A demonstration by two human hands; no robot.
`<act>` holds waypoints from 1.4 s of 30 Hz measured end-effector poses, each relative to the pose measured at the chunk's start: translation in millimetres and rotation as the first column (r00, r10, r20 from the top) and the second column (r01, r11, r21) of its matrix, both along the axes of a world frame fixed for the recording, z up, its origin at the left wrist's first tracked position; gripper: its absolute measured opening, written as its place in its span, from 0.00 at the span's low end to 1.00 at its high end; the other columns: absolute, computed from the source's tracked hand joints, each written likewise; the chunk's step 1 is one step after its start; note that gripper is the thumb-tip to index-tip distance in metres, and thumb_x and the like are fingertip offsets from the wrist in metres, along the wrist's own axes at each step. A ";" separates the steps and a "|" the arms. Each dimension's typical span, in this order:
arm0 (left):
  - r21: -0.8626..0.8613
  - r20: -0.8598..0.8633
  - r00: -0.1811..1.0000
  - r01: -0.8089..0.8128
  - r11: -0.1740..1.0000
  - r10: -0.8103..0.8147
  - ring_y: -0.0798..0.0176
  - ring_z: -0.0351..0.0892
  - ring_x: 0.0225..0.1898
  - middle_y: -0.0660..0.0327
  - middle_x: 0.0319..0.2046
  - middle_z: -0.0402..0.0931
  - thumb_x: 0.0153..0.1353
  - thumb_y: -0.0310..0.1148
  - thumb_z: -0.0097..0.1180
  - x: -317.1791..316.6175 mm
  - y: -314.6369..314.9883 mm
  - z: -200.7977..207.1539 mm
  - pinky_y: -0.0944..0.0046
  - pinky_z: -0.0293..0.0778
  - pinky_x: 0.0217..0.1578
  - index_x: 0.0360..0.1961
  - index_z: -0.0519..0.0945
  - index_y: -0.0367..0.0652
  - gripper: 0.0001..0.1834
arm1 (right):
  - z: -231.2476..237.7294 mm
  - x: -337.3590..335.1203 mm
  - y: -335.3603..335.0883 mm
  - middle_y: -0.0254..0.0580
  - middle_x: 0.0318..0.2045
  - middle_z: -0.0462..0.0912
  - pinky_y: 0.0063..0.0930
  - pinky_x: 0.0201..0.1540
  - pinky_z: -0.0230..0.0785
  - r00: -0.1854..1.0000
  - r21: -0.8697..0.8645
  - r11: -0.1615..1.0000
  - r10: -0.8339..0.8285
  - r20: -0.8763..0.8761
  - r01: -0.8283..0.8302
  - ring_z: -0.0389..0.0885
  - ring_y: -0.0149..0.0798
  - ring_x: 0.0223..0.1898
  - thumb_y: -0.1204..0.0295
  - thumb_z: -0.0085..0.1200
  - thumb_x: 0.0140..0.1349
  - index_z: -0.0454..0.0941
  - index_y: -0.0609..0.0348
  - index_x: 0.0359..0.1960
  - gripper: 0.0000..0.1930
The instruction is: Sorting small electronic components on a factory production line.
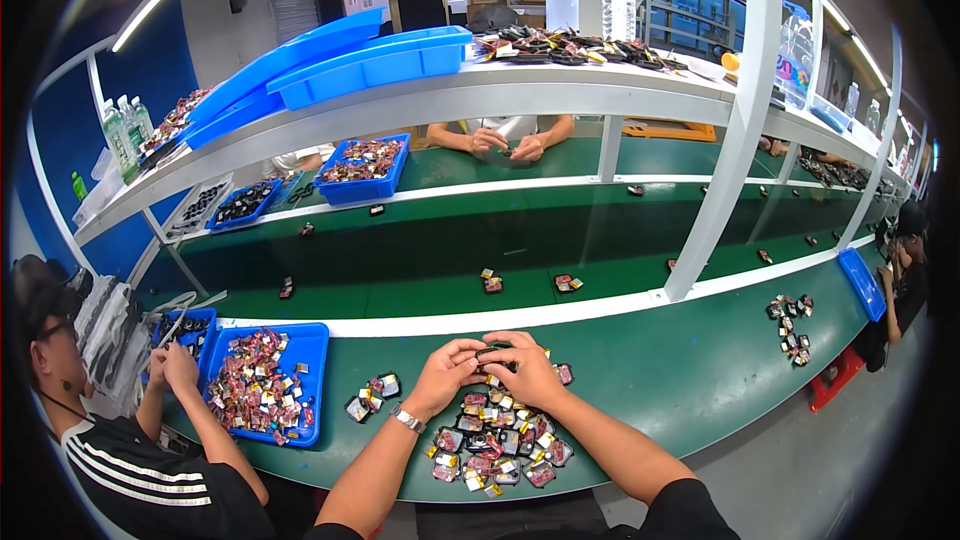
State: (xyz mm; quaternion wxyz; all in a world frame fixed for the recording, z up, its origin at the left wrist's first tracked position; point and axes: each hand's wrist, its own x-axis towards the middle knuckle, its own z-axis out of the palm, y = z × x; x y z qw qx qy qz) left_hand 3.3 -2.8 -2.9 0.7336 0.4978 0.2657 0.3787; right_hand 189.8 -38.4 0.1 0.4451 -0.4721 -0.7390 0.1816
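Observation:
Both of my hands meet over the green workbench (680, 380). My left hand (445, 370) and my right hand (528, 368) together pinch one small dark part (492, 353) between the fingertips. A metal watch (407, 419) sits on my left wrist. Right below my hands lies a heap of small dark and red parts (495, 445) with white and yellow bits. A few more of these parts (372, 396) lie just left of my left hand.
A blue tray (312, 360) full of the same parts stands at the left, with a co-worker's hands (172, 368) beside it. Loose parts ride the green conveyor belt (420, 260). Another person's hands (505, 145) work across the belt. More parts (792, 325) lie at the right.

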 end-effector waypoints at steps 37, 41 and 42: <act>0.070 -0.104 0.971 -0.209 0.976 0.215 0.73 0.78 0.41 0.61 0.42 0.80 0.65 0.24 0.52 6.9 -0.2 -7.9 0.74 0.77 0.37 0.51 0.72 0.36 0.13 | 10.8 -18.2 -5.0 0.41 0.37 0.78 0.35 0.42 0.72 0.987 0.277 0.950 -0.158 0.026 0.145 0.78 0.44 0.40 0.75 0.60 0.55 0.80 0.59 0.35 0.07; 0.111 -0.050 0.983 -0.168 0.980 0.174 0.72 0.79 0.41 0.61 0.42 0.79 0.65 0.23 0.53 4.8 0.9 -10.1 0.74 0.77 0.37 0.51 0.73 0.37 0.14 | 5.7 -15.8 -0.3 0.43 0.36 0.78 0.33 0.38 0.74 0.990 0.224 0.964 -0.141 -0.022 0.142 0.79 0.43 0.36 0.77 0.62 0.52 0.81 0.61 0.35 0.08; 0.106 -0.054 0.986 -0.153 0.983 0.159 0.72 0.78 0.42 0.61 0.43 0.79 0.64 0.23 0.53 4.5 0.5 -10.1 0.74 0.77 0.38 0.51 0.72 0.37 0.14 | 5.6 -14.9 0.9 0.43 0.35 0.79 0.32 0.37 0.75 0.989 0.180 0.973 -0.129 -0.077 0.141 0.80 0.43 0.35 0.78 0.63 0.52 0.81 0.62 0.35 0.08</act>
